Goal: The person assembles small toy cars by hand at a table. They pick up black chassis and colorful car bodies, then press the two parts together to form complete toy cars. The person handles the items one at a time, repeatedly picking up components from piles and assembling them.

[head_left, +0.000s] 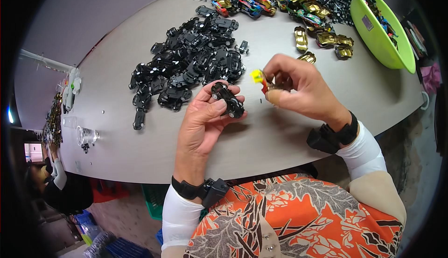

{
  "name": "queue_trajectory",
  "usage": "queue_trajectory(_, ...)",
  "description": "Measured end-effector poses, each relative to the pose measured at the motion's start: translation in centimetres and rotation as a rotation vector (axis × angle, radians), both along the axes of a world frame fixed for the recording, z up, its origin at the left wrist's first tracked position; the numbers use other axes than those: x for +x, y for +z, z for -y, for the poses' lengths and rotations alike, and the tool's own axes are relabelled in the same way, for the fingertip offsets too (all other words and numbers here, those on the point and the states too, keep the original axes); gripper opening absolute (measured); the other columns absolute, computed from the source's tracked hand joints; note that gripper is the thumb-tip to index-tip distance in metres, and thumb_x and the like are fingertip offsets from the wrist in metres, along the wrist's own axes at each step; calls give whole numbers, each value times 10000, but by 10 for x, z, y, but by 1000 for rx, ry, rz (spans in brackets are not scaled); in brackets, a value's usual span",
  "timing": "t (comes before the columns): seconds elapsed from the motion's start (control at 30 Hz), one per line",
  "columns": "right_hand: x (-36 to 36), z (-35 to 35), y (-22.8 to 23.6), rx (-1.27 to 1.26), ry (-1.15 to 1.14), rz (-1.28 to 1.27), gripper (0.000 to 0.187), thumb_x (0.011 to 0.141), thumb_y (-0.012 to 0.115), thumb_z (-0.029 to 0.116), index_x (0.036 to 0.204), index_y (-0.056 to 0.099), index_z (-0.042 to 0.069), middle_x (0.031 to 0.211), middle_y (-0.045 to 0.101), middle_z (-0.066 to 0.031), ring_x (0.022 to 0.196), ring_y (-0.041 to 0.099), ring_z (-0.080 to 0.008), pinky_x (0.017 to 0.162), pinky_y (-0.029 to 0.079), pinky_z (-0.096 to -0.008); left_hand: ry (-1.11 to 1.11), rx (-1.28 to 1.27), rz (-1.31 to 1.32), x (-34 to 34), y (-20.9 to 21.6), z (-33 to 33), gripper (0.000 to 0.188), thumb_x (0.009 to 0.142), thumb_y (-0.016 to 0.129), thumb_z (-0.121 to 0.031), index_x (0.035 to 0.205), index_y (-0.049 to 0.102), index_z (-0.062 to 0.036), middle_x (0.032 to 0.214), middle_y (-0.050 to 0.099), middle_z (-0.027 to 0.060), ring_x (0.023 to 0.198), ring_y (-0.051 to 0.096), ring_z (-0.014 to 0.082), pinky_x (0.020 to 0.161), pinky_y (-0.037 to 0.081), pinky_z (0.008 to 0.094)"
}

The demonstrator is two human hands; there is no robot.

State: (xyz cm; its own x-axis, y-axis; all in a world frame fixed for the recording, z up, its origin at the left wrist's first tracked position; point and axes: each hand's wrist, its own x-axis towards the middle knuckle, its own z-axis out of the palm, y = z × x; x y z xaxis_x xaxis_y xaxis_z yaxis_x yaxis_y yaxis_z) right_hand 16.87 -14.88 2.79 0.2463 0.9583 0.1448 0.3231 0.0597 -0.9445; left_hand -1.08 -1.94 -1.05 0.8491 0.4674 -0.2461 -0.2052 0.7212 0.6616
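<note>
Holding black chassis [228,98], left hand [202,119] palm-up.

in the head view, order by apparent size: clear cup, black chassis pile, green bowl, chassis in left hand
Black chassis pile
Green bowl
Clear cup and chassis in left hand: too close to rank, the chassis being nearer the camera

The left hand [204,120] holds a black chassis [228,101] above the table [280,141], and near it the right hand [302,89] grips a yellow-and-red piece [257,76] (partly hidden in the grasp). Beyond them lies a heap [200,55] of more chassis, with gold cars [301,38] to its right and a green tub [380,43] at the table's right edge; a clear cup [86,136] sits near the left end.
</note>
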Motion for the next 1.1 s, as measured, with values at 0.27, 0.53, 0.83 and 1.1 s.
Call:
queue_trajectory(0.27, -19, -5, -17, 93, -5, -380, 207, 781, 616, 17, 949, 493, 22, 806, 534, -4, 701, 515, -38, 599, 451, -187, -36, -24, 107, 11, -2, 9, 407, 760, 642, 2, 1134, 486, -47, 1057, 586, 143, 980, 593, 244, 816, 545, 427)
queue_trajectory(0.53, -27, -6, -20, 162, -44, -290, 227, 775, 589, 9, 968, 470, 19, 792, 537, -11, 688, 502, -40, 582, 446, -205, 17, 55, 56, 10, 1, 13, 426, 749, 646, 31, 1138, 482, -24, 1048, 589, 139, 953, 602, 221, 775, 566, 362)
queue_trajectory(0.83, -29, -3, -13, 85, -1, -28, 286, 752, 565, -7, 1025, 482, 8, 778, 542, -46, 665, 500, -57, 544, 431, -221, 25, 208, 4, 8, 5, 17, 411, 735, 661, 61, 1127, 547, 10, 1017, 595, 100, 895, 605, 160, 733, 569, 291)
queue_trajectory(1.1, -30, -4, -24, 159, 15, -249, 336, 778, 580, -3, 1107, 513, 17, 846, 561, -31, 678, 518, -50, 581, 444, -202, 24, 234, 28, 7, 4, 17, 434, 710, 682, 66, 1125, 564, 16, 1011, 621, 108, 895, 608, 156, 725, 552, 265)
